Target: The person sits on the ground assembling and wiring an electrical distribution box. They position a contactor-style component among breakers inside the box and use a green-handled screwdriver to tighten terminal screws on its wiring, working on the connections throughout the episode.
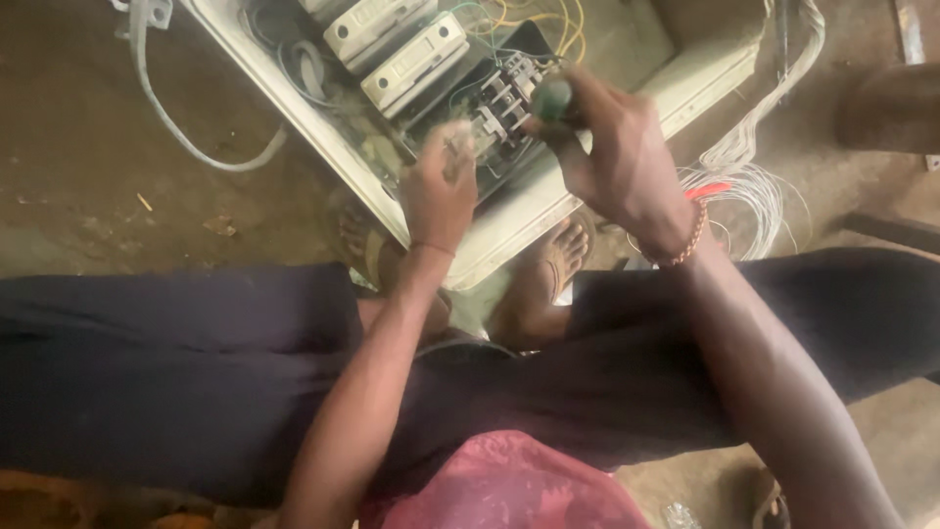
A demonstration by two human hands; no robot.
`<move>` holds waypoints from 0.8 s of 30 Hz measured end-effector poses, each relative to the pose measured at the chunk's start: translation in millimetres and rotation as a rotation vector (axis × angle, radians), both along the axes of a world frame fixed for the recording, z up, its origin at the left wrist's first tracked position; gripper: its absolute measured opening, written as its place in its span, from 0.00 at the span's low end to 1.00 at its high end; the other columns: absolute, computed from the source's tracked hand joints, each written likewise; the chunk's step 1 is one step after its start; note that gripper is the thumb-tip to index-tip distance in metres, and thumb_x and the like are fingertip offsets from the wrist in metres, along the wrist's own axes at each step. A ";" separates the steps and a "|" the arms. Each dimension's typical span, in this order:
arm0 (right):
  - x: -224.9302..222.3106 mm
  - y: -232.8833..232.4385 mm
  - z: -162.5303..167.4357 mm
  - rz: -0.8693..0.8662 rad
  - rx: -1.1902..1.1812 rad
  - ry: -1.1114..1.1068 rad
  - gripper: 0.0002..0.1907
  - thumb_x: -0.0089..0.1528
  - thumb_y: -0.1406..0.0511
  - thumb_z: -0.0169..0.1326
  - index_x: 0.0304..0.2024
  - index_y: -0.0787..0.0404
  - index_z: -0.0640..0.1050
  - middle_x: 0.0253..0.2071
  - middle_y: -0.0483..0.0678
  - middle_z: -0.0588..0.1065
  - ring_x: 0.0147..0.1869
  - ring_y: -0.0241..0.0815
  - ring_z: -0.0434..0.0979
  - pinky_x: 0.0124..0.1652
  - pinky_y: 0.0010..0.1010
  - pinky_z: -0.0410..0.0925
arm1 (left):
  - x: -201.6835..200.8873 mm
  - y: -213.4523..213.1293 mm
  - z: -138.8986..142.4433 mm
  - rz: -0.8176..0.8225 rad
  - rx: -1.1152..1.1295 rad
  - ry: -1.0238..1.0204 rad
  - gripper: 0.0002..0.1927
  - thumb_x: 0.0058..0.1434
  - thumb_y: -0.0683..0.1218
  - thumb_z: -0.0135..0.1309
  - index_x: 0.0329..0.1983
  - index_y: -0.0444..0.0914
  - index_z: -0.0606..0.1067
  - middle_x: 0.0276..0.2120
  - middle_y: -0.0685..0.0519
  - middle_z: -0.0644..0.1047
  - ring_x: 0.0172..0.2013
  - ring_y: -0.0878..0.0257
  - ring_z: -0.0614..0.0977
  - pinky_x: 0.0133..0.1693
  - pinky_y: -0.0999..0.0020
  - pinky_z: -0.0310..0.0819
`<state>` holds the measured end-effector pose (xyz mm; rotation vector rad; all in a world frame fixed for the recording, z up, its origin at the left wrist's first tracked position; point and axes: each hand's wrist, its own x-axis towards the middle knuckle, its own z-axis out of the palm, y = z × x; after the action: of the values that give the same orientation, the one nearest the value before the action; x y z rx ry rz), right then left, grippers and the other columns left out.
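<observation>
**Head view: wiring work inside an open electrical box, partly done**

Head view looks down on a person seated over a pale open enclosure (509, 230) that lies on the bare floor (88, 147) between the sandalled feet. The right hand (622, 167) has its fingers closed around the dark green handle of a screwdriver (551, 98), held upright with its tip aimed down at the dark breaker block (504, 103) inside the box. The left hand (438, 191) rests just beside that block with its fingers curled and pinched together; it is blurred, and I cannot tell whether it holds a wire or a small part.

Judging by how things lie, two white modules (397, 44) are already seated in the box, and green and yellow leads (529, 24) run to the block. The box has no cover on, a bundle of loose white wires (749, 186) lies outside it to the right, and a grey cable (186, 137) trails on the floor at the left, so connecting and closing appear to remain.
</observation>
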<state>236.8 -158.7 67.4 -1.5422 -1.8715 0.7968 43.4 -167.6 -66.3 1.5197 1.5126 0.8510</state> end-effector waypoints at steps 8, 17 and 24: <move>-6.9 2.2 -20.7 0.008 -0.082 -0.010 0.09 0.70 0.74 0.56 0.52 0.65 0.74 0.42 0.54 0.81 0.46 0.46 0.87 0.41 0.32 0.78 | 0.7 -37.7 -9.2 -0.223 -0.343 0.318 0.17 0.65 0.57 0.49 0.35 0.41 0.79 0.30 0.41 0.81 0.35 0.38 0.81 0.36 0.43 0.73; -5.1 -2.1 -29.9 -0.003 -0.166 0.048 0.11 0.68 0.72 0.59 0.52 0.65 0.75 0.45 0.54 0.82 0.49 0.46 0.86 0.45 0.32 0.79 | 0.4 -28.4 -31.6 -0.083 -0.313 0.368 0.17 0.58 0.53 0.57 0.45 0.39 0.79 0.31 0.38 0.81 0.34 0.38 0.82 0.36 0.44 0.76; 2.4 1.1 -25.2 -0.056 -0.187 -0.051 0.08 0.71 0.71 0.58 0.52 0.64 0.77 0.47 0.53 0.82 0.50 0.44 0.87 0.44 0.29 0.79 | 1.5 -27.5 -50.4 -0.195 -0.332 0.494 0.11 0.59 0.51 0.59 0.39 0.39 0.80 0.34 0.41 0.82 0.38 0.41 0.83 0.40 0.46 0.77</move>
<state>239.1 -157.6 42.2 -1.7366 -1.8238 0.9375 44.9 -195.1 -116.8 1.6573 1.7089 0.0969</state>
